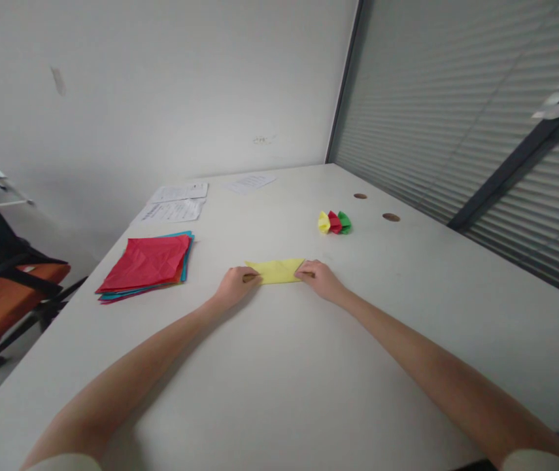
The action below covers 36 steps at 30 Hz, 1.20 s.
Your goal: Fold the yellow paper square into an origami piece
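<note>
The fingers [254, 271] of your left hand [233, 286] are pinched on the left end of the yellow paper strip [279, 271]; those of your right hand [324, 280] are pinched on its right end. The strip lies on the bench [279, 386] between your hands. Its far edge looks a little wavy, so pulling the two ends unevenly could skew or tear it. If either pinch slips, any fold could spring loose; you cannot tell from here how many layers it has. Left of the strip, the red-topped paper stack [149, 261] has uneven edges, and a careless sweep of your left hand could drag sheets askew. Beyond the strip and to its right, the pleated tricolour paper piece [335, 223] could crush under a bump from your right hand.
</note>
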Tool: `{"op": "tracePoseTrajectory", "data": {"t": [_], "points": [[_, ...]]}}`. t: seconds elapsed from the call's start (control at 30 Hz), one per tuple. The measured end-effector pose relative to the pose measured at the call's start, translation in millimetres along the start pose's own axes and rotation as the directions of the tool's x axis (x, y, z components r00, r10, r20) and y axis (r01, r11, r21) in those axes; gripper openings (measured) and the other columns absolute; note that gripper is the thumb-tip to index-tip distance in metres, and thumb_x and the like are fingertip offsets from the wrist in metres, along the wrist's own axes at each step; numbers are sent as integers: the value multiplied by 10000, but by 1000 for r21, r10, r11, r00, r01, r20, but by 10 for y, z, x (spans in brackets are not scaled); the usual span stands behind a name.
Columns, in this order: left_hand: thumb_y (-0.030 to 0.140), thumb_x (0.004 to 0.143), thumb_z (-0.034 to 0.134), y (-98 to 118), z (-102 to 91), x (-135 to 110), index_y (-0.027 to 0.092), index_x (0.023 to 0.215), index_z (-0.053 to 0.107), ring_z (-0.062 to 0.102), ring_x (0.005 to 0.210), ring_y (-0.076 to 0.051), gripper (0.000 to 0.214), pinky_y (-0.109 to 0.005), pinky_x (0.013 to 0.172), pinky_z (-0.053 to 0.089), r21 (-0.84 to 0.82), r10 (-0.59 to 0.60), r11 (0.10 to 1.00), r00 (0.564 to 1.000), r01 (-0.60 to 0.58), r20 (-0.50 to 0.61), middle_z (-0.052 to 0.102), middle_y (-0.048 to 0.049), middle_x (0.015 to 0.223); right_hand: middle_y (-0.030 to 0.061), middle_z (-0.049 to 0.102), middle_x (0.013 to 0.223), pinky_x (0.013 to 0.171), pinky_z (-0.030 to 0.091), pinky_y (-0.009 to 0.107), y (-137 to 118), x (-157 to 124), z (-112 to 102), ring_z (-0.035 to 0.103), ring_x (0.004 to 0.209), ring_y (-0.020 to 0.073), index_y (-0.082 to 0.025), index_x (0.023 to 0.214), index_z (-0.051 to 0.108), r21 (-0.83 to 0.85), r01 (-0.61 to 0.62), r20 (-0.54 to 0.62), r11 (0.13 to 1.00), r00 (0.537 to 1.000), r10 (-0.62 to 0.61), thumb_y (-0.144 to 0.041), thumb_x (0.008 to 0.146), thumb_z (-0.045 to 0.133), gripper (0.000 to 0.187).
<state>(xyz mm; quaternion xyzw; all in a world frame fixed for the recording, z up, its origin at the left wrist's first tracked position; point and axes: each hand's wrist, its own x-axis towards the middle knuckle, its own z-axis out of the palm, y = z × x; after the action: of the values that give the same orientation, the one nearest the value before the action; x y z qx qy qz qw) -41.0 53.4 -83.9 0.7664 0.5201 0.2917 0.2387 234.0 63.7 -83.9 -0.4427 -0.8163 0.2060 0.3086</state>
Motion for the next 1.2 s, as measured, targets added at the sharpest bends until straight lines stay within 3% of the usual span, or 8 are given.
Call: {"op": "tracePoseTrajectory", "data": {"t": [0.13, 0.23, 0.57, 0.87, 1.2], "points": [[322, 781, 636, 41, 8, 20, 164, 848, 738, 638, 703, -173, 200, -261, 657, 456, 69, -66, 995, 997, 68, -34, 737, -66, 833, 59, 738, 832, 717, 449, 285, -94, 36, 15, 647, 773, 188, -185, 800, 750, -8, -183, -25, 983, 983, 183, -362, 845, 626, 221], [306, 768, 650, 56, 8, 30, 175, 857, 734, 649, 732, -178, 180, -265, 676, 467, 82, -77, 993, 996, 80, -40, 739, -65, 862, 53, 741, 823, 713, 451, 283, -137, 55, 35, 653, 773, 192, -190, 791, 749, -35, -234, -32, 972, 972, 233, -418, 799, 670, 241], [292, 768, 667, 92, -39, 48, 181, 872, 713, 665, 790, -180, 159, -262, 702, 486, 31, -112, 993, 994, 112, -2, 736, -69, 888, 51, 744, 876, 781, 480, 292, -101, 14, 16, 663, 835, 192, -198, 866, 750, 72, -195, 26, 978, 981, 194, -357, 759, 715, 195], [303, 730, 692, 203, -93, 66, 197, 846, 713, 636, 717, -171, 158, -255, 656, 445, 192, -197, 963, 980, 191, 10, 718, -57, 827, 38, 751, 859, 710, 457, 264, -159, 83, 99, 661, 769, 173, -198, 788, 735, -50, -242, -49, 969, 970, 239, -248, 771, 691, 68], [281, 726, 690, 173, -80, 125, 168, 812, 717, 642, 787, -180, 144, -256, 699, 458, 169, -219, 963, 975, 209, 43, 718, -73, 856, 45, 754, 908, 699, 458, 257, -219, 82, 58, 653, 754, 168, -201, 829, 748, -154, -266, -19, 952, 964, 266, -261, 805, 663, 106]]}}
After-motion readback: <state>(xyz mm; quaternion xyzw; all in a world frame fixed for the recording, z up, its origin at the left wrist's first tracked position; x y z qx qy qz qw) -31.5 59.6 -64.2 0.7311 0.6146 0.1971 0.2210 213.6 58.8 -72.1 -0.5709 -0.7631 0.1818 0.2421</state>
